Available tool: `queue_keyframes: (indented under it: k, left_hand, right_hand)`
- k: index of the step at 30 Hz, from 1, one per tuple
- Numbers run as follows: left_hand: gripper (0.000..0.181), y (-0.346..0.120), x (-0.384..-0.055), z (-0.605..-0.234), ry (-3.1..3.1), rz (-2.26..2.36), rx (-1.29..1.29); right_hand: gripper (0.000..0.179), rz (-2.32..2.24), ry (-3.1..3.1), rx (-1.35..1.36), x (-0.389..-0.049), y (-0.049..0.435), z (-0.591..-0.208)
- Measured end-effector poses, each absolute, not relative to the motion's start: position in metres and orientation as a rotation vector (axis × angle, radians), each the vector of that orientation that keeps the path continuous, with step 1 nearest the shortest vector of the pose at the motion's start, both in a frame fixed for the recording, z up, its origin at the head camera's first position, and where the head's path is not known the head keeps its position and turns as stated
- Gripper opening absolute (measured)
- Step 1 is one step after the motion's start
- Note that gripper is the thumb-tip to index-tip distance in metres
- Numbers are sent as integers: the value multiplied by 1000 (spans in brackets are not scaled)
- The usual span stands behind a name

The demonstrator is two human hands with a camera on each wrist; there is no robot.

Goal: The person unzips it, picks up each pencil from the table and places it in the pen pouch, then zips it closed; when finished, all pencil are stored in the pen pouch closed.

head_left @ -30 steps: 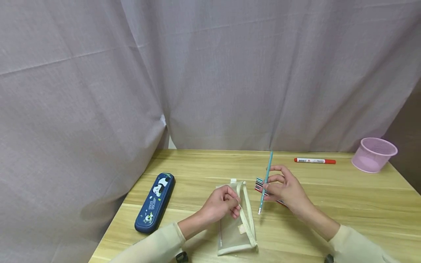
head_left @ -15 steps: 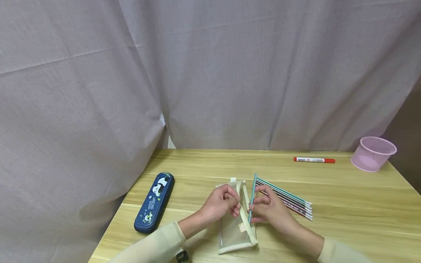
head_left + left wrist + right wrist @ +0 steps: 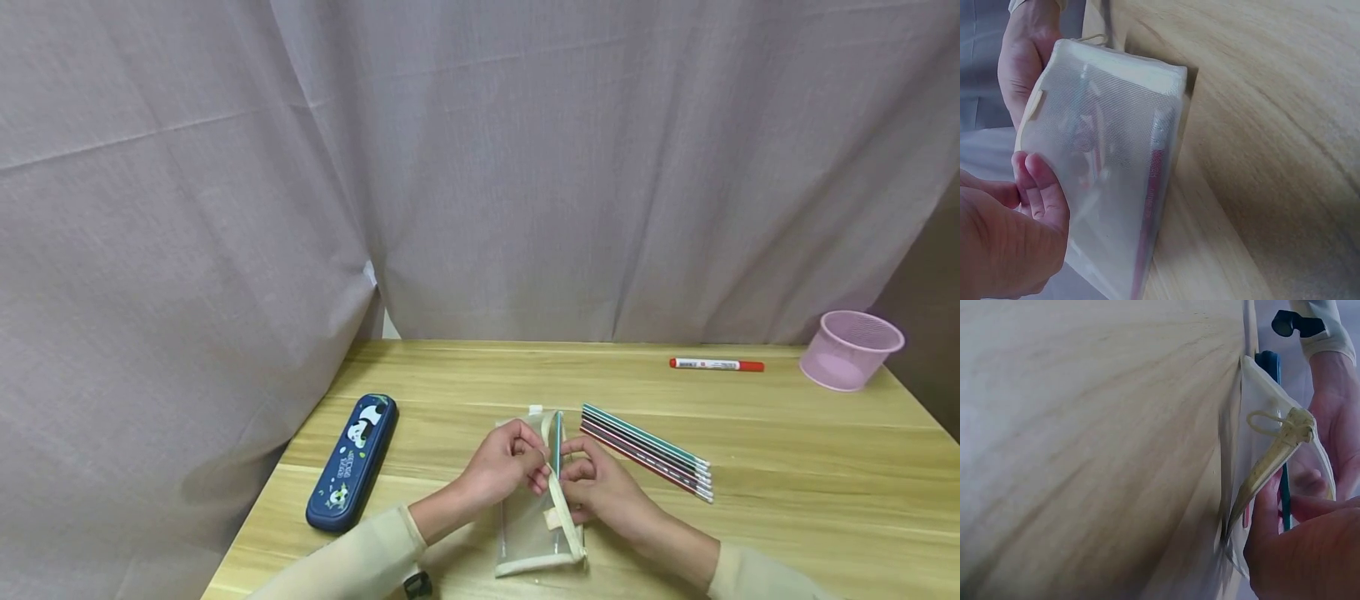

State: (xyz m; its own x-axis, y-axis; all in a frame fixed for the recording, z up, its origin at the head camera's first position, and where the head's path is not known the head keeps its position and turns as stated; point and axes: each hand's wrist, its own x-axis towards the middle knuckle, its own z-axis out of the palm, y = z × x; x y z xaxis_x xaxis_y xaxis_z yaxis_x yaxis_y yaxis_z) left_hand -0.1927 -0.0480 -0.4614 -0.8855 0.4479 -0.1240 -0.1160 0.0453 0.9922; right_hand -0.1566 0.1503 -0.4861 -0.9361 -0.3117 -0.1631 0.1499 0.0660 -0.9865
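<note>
A translucent mesh zip pouch [image 3: 525,537] with cream edging lies on the table, its mouth facing right. My left hand [image 3: 504,463] pinches the zipper edge and keeps the mouth parted. With my right hand [image 3: 606,493] at the opening, I hold a teal pencil [image 3: 558,440] that is now mostly within the pouch. The right wrist view has the same pencil [image 3: 1285,499] between thumb and fingers, behind the zipper. Through the mesh, the left wrist view shows a reddish pencil [image 3: 1153,181] along the pouch's bottom side.
Several striped pencils [image 3: 647,452] lie in a row just right of the pouch. A navy panda pencil case [image 3: 352,462] sits at the left. Toward the back are a red-capped marker [image 3: 717,364] and a pink mesh pen holder [image 3: 852,352], near a grey curtain [image 3: 495,183].
My right hand has carried the teal pencil left and down from above the row of pencils into the pouch's mouth. The left hand has stayed at the zipper edge.
</note>
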Motion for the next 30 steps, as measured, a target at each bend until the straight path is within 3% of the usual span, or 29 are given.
queue_keyframes:
  k: [17,30]
  left_hand:
    - [8,-48,-194,-462,1918,1903,342]
    - [10,-50,-192,-460,1916,1909,343]
  right_hand:
    - [54,-1853,2084,-200,-162,146,-484]
    - [48,-1905,2262,-198,-179,180,-467]
